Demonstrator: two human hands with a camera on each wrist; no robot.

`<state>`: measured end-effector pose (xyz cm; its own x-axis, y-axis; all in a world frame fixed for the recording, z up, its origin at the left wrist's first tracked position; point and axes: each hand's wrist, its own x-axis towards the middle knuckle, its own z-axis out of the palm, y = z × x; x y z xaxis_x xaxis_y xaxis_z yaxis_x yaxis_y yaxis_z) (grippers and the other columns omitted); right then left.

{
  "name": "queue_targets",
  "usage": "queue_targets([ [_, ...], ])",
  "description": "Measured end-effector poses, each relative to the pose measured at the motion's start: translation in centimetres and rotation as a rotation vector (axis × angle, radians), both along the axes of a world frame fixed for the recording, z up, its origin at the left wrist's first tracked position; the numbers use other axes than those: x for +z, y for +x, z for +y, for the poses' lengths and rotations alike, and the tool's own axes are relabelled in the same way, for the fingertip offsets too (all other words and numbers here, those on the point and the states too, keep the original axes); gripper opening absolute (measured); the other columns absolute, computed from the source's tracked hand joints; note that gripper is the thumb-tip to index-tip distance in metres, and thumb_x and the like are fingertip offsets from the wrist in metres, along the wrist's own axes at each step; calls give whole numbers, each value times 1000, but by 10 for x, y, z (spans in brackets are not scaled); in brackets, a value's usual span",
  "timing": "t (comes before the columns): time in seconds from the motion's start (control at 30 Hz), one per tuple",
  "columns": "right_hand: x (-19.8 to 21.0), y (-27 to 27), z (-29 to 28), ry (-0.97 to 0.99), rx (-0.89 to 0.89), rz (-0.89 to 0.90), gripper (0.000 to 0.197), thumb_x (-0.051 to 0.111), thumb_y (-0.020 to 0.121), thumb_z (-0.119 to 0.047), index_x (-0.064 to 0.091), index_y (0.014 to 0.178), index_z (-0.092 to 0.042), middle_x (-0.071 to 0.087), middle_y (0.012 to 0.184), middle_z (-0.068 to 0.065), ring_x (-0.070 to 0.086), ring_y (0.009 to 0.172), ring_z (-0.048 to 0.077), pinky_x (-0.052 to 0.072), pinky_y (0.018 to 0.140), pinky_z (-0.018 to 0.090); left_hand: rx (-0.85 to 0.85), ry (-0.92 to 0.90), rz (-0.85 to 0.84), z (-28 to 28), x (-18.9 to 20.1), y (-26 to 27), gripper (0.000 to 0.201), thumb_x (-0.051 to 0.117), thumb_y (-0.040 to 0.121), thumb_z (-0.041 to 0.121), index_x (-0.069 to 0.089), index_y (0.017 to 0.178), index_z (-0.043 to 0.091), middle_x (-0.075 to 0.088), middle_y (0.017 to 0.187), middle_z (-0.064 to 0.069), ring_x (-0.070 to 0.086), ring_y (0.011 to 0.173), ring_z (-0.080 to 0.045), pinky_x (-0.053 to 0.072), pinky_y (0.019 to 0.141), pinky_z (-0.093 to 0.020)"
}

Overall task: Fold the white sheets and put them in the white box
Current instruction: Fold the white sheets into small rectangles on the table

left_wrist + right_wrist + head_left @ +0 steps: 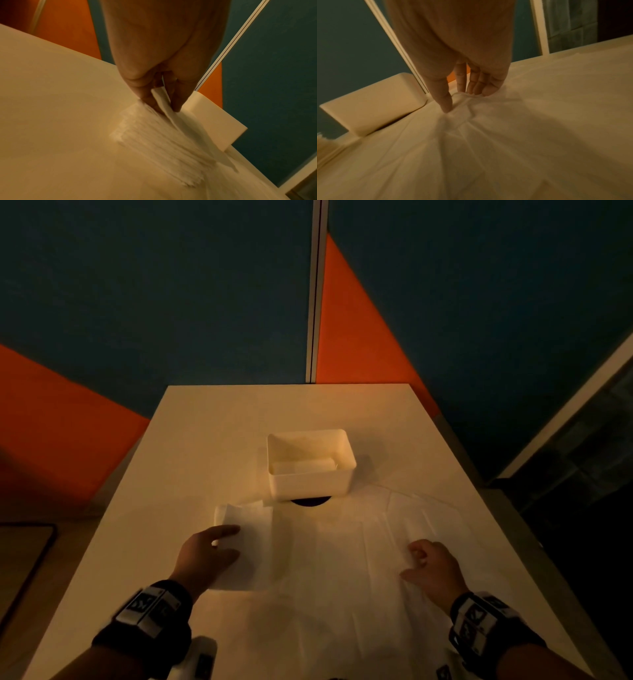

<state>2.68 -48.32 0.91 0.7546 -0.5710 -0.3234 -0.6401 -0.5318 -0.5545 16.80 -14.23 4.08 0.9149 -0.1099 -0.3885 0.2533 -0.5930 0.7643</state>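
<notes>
A thin white sheet (335,570) lies spread over the near half of the table, its left part folded over into a narrower strip (250,529). My left hand (229,539) rests on that strip, and in the left wrist view thumb and finger of the left hand (167,106) pinch a raised edge of the sheet (159,98). My right hand (412,559) gathers the right part of the sheet. Thumb and fingers of the right hand (460,100) pinch a bunched ridge of the sheet (462,108). The white box (308,487) stands just beyond, holding a folded white sheet (305,465).
The box sits partly on a dark round patch (310,501) in the white table (212,433). Teal and orange partition panels (359,337) close the far side. The table's right edge (513,515) drops to a dark floor. A dark framed object (27,559) lies at the left.
</notes>
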Motion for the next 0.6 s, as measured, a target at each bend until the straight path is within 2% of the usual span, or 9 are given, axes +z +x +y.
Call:
queue_targets([
  [0.1, 0, 0, 0, 2, -22, -13, 43, 75, 74, -9, 60, 114, -11, 52, 107, 5, 51, 91, 17, 42, 81, 24, -11, 40, -36, -1, -3, 0, 41, 69, 78, 6, 65, 115, 23, 63, 108, -14, 61, 93, -31, 50, 87, -41],
  [0.2, 0, 0, -1, 11, -57, -41, 34, 73, 76, -8, 63, 109, -9, 56, 102, 4, 52, 89, 17, 42, 81, 24, 0, 69, -92, 0, -5, -1, 41, 70, 77, 7, 65, 115, 20, 63, 104, -12, 59, 88, -27, 48, 81, -35],
  [0.33, 4, -2, -2, 9, -102, -69, 10, 67, 83, -10, 62, 89, -15, 60, 91, 2, 55, 88, 19, 41, 78, 25, 37, 55, -127, -1, -10, 1, 43, 72, 74, 5, 67, 115, 17, 66, 104, -15, 61, 84, -26, 48, 78, -33],
  [0.4, 7, -2, -2, -10, -113, -96, 13, 65, 85, -11, 58, 76, -16, 60, 82, 2, 56, 83, 21, 40, 74, 25, 28, 79, -140, -1, -13, 3, 44, 71, 75, 7, 66, 116, 19, 65, 108, -14, 61, 89, -27, 49, 82, -34],
  [0.5, 17, -1, -1, -15, -148, -143, 12, 63, 87, -11, 58, 77, -13, 58, 78, 3, 53, 79, 20, 39, 72, 26, -35, 155, -174, -1, -15, 6, 45, 70, 77, 8, 63, 120, 18, 60, 120, -12, 59, 101, -28, 45, 90, -33],
  [0.6, 30, 6, -2, 62, -206, -187, 15, 63, 86, -11, 60, 72, -12, 61, 74, 6, 57, 75, 25, 50, 71, 36, -127, 292, -240, -1, -16, 8, 42, 70, 79, 15, 63, 120, 15, 49, 134, -13, 50, 116, -32, 38, 100, -35],
])
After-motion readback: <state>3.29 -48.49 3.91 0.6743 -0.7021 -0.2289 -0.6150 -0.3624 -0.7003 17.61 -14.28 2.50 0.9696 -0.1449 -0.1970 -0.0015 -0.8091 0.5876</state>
